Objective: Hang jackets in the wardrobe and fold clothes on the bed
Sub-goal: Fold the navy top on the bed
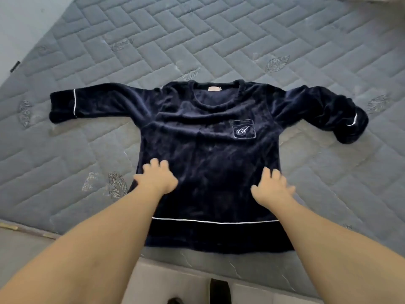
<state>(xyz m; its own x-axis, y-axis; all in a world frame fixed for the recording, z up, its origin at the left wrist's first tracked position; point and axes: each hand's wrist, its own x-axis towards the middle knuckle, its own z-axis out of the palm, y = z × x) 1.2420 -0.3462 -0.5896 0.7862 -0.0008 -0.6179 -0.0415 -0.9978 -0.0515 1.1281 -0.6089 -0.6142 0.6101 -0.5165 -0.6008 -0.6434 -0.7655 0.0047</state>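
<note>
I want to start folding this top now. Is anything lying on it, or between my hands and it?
Nothing visible does. The navy top lies spread flat on the grey mattress, with nothing on it. The left hand and right hand are already over its lower front, apparently on the fabric.

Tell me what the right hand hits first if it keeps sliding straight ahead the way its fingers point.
Likely the pocket: the right hand lies on the top, fingers aimed up toward the chest. Blur makes its line uncertain.
</note>
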